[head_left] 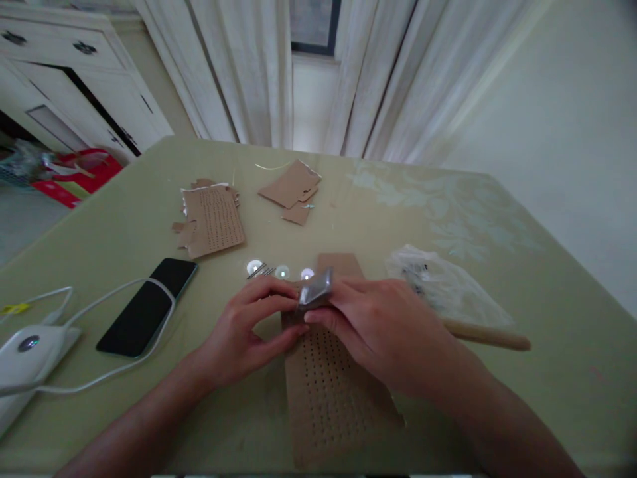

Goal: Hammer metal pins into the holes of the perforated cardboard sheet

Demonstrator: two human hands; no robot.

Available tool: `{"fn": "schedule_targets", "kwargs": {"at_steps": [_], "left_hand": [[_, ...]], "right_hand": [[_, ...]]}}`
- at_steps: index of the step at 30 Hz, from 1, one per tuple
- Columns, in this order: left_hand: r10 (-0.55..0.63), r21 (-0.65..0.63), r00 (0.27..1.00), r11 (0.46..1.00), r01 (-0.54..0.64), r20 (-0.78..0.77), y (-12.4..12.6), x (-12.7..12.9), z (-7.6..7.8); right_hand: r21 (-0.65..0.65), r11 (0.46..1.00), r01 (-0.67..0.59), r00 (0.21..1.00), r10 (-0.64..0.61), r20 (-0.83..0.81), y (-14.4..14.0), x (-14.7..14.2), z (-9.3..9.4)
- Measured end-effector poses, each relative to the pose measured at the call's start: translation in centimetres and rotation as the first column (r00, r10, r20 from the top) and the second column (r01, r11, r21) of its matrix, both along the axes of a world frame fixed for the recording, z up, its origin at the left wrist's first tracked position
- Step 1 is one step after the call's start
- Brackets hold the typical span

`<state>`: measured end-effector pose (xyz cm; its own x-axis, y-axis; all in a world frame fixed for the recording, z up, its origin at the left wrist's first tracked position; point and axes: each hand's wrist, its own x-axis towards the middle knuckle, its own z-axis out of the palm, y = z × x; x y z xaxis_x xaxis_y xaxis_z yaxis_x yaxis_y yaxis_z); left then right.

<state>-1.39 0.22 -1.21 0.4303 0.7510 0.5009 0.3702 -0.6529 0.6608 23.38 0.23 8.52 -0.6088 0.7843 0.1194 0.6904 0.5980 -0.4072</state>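
My right hand grips a hammer, its wooden handle sticking out to the right. The hammer's grey metal head sits beside the fingertips of my left hand. My left thumb and forefinger come together at the cardboard; what they pinch, if anything, is hidden by the hammer head. Beneath both hands lies a long brown cardboard piece punched with rows of small holes. Just beyond my left fingers are several thin metal nails.
Torn cardboard pieces, one punched and one plain, lie farther back. To the left are a black phone, a white cable and a white power strip. A clear plastic bag lies right.
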Motion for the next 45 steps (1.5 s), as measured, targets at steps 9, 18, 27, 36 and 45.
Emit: {"fn": "schedule_targets", "kwargs": {"at_steps": [9,18,27,36,45], "left_hand": [[0.032,-0.087,0.999,0.996,-0.035,-0.032,-0.1,-0.2,-0.1],[0.031,-0.11,0.999,0.993,-0.035,-0.036,-0.1,-0.2,-0.3],[0.268,-0.1,0.962,0.96,-0.263,0.041,2.0,-2.7,0.1],[0.511,0.014,0.797,0.844,-0.536,-0.322,5.0,-5.7,-3.9],[0.417,-0.09,0.737,0.838,-0.539,-0.531,5.3,-5.2,-5.1]], "right_hand": [[-0.006,1.0,0.008,0.991,-0.009,-0.136,0.3,0.2,-0.4],[-0.035,0.999,0.005,0.999,-0.007,-0.04,0.6,-0.2,-1.2],[0.028,0.997,0.067,0.981,-0.061,-0.185,1.0,0.7,-0.9],[0.003,0.984,0.177,0.956,-0.171,-0.239,2.1,1.9,-0.6],[-0.016,0.986,0.163,0.96,-0.162,-0.227,2.1,1.5,-0.8]]}}
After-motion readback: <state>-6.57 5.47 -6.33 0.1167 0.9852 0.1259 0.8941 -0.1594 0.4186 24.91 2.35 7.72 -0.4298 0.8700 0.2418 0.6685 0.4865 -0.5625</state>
